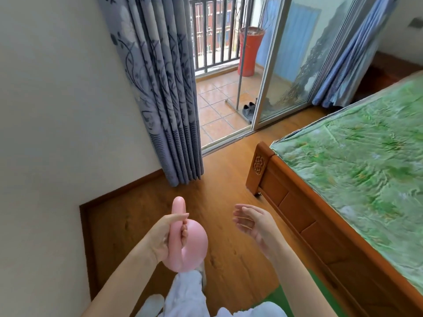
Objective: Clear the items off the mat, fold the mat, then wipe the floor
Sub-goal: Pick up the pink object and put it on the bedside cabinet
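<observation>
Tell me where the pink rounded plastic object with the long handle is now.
In the head view, the pink rounded plastic object with the long handle is low and left of centre, held in the left hand above the wooden floor.

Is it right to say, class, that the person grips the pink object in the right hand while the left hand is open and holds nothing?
Not quite: the hands are swapped. The head view shows the left hand gripping the pink object, while the right hand is open and holds nothing.

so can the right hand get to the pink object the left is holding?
Probably yes: the right hand is open and empty, beside the pink object gripped by the left hand, with nothing between them.
</observation>
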`<action>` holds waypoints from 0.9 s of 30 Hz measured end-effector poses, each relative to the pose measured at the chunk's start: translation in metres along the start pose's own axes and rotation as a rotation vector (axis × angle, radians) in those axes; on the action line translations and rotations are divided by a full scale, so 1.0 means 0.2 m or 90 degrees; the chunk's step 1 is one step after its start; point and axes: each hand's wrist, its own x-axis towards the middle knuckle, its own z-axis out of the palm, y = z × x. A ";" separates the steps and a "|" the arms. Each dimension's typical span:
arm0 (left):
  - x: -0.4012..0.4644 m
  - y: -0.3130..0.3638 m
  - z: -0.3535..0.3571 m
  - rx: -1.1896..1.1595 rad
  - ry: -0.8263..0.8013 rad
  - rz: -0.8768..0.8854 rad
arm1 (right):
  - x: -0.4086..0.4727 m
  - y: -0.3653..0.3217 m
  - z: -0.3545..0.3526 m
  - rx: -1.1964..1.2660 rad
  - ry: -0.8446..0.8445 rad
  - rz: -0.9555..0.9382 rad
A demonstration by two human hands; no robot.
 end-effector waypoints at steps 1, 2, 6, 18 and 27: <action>0.05 0.06 0.01 0.012 -0.013 -0.012 | 0.05 -0.03 0.01 0.006 0.005 0.000; 0.12 0.12 0.02 0.029 -0.032 -0.023 | 0.12 -0.06 0.02 0.015 0.009 -0.001; 0.37 0.41 0.05 0.068 -0.086 -0.011 | 0.38 -0.22 0.10 0.045 0.028 -0.006; 1.03 1.23 0.31 0.171 -0.101 0.014 | 1.06 -0.75 0.22 0.116 0.093 -0.046; 1.53 1.66 0.71 0.190 -0.128 -0.068 | 1.63 -1.14 0.04 0.193 0.091 -0.047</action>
